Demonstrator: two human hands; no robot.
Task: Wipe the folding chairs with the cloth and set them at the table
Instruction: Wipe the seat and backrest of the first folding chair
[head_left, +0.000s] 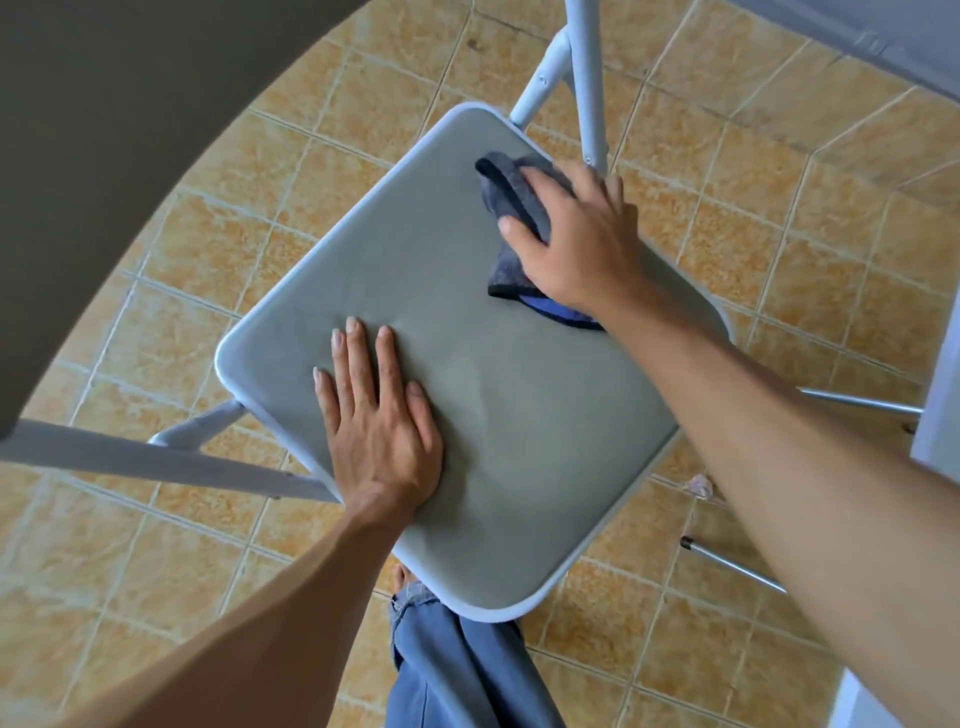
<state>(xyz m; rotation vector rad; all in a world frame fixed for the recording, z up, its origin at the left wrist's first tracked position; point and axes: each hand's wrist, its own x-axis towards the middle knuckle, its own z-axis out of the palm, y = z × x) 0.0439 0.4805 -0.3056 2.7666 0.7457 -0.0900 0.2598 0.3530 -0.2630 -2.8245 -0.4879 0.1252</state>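
A folding chair stands unfolded below me, its padded grey seat framed by pale metal tubes. My right hand presses a dark grey cloth with a blue edge onto the far right part of the seat. Flat on the near left part of the seat lies my left hand, fingers spread and holding nothing. The chair's dark backrest fills the upper left of the view.
Orange-brown floor tiles lie all around the chair. A white table edge shows at the right, with thin metal legs under it. My blue trouser leg is just below the seat's near corner.
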